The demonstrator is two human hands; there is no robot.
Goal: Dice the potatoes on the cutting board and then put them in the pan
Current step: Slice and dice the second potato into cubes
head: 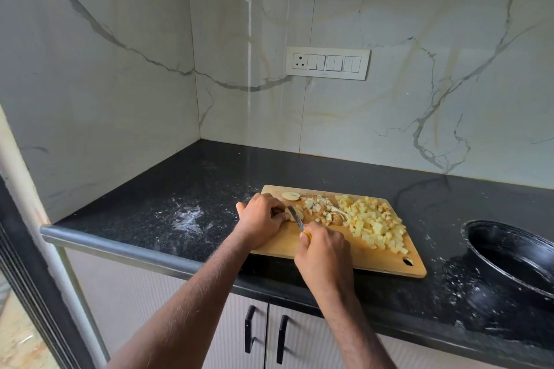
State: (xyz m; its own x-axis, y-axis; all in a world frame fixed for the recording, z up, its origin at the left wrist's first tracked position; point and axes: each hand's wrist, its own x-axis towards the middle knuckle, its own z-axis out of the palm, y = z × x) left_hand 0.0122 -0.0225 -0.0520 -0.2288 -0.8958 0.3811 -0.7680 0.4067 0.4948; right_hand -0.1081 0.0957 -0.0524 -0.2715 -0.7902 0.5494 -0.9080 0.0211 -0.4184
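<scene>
We are gripping the knife [296, 220] by its yellow handle in our right hand [325, 252], while our left hand [262, 216] is curling over the potato slices [295, 214] on the cutting board [344, 252]. They are probably firm but slippery, so we are pinning them from above. Farther right, the diced pile [374, 223] is waiting well apart from the pan [509, 257].

Pale diced potatoes [371, 225] heaped on wooden cutting board [374, 257] — black pan [509, 252] beside.
</scene>
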